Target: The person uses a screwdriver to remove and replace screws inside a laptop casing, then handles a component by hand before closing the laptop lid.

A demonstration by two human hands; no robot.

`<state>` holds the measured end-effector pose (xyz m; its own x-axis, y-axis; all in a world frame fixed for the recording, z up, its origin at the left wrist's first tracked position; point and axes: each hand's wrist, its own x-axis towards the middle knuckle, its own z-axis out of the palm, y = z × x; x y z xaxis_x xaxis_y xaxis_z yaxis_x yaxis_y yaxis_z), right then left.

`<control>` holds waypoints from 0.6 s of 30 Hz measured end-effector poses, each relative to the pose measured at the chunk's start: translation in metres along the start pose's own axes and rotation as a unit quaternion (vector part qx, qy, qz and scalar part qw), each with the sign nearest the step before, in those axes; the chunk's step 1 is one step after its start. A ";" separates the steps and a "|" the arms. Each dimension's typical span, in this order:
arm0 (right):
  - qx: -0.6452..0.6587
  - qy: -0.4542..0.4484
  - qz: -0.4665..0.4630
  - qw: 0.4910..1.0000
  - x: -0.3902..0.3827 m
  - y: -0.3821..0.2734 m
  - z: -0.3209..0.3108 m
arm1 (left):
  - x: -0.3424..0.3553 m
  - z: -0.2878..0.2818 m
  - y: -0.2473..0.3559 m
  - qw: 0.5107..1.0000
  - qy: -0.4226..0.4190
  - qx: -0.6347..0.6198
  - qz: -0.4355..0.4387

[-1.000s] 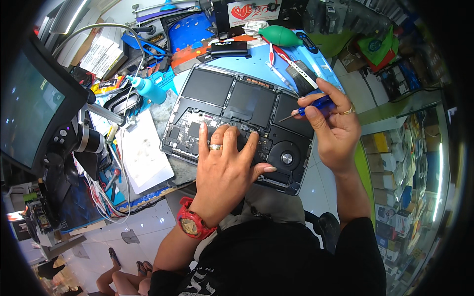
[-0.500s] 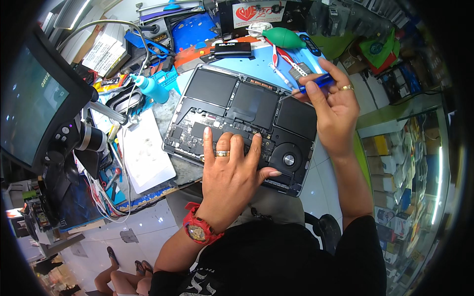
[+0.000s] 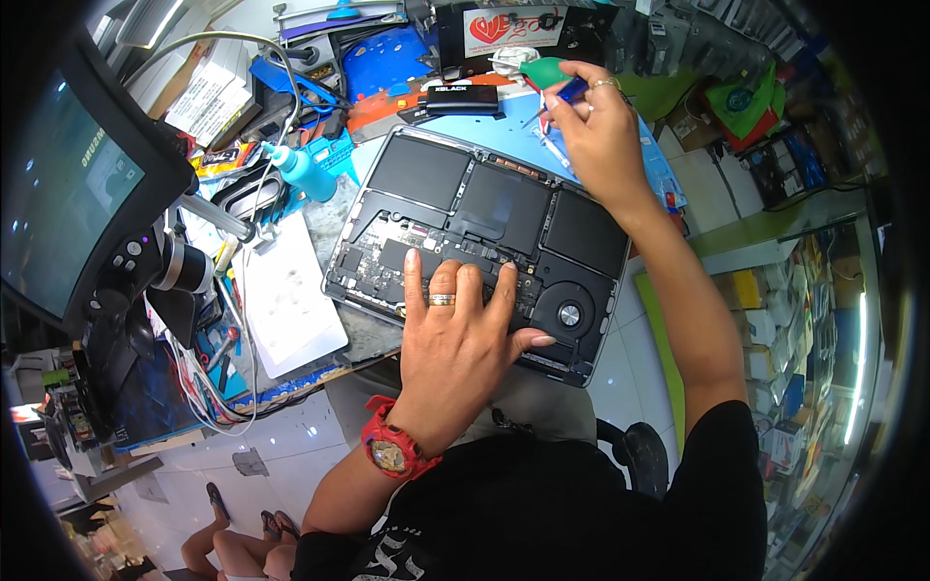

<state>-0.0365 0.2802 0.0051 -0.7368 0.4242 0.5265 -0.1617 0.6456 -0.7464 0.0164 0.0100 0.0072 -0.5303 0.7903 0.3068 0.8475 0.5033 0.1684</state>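
Right hand (image 3: 603, 145) had just swung the driver (image 3: 573, 91), gripped tight, to the top right of centre, so probably no screw work on the laptop (image 3: 499, 208) mid-frame right then, while the left hand (image 3: 459, 353) lay spread on it, holding nothing.

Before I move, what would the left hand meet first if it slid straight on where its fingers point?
Probably the middle black battery block, just past the circuit board the left hand seems to rest on; whether it would bump the block or pass over is unclear.
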 end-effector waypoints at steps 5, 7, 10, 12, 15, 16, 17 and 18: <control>-0.019 0.009 -0.029 0.999 0.006 0.016 0.011 | 0.001 -0.002 -0.001 1.000 -0.008 -0.002 0.002; -0.018 0.004 -0.018 1.000 0.006 0.017 0.011 | 0.001 -0.001 -0.001 1.000 -0.009 -0.006 -0.001; 0.000 -0.005 0.010 1.000 0.007 0.018 0.011 | 0.000 -0.001 -0.001 1.000 -0.006 -0.009 -0.002; -0.002 -0.003 -0.003 1.000 0.007 0.020 0.012 | 0.000 0.000 -0.002 1.000 -0.006 -0.010 -0.001; -0.001 -0.005 -0.012 1.000 0.007 0.020 0.012 | 0.000 0.000 -0.002 1.000 -0.010 -0.011 -0.002; 0.000 -0.006 -0.013 1.000 0.006 0.020 0.012 | 0.000 0.000 -0.002 1.000 -0.009 -0.012 -0.002; 0.005 -0.007 -0.009 1.000 0.006 0.020 0.012 | 0.000 0.000 -0.002 1.000 -0.009 -0.012 -0.002; 0.010 -0.008 -0.006 1.000 0.006 0.019 0.012 | 0.000 0.000 -0.002 1.000 -0.009 -0.013 -0.002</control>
<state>-0.0519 0.2877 -0.0112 -0.7448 0.4072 0.5287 -0.1829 0.6373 -0.7486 0.0148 0.0091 0.0070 -0.5341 0.7943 0.2893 0.8453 0.4978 0.1939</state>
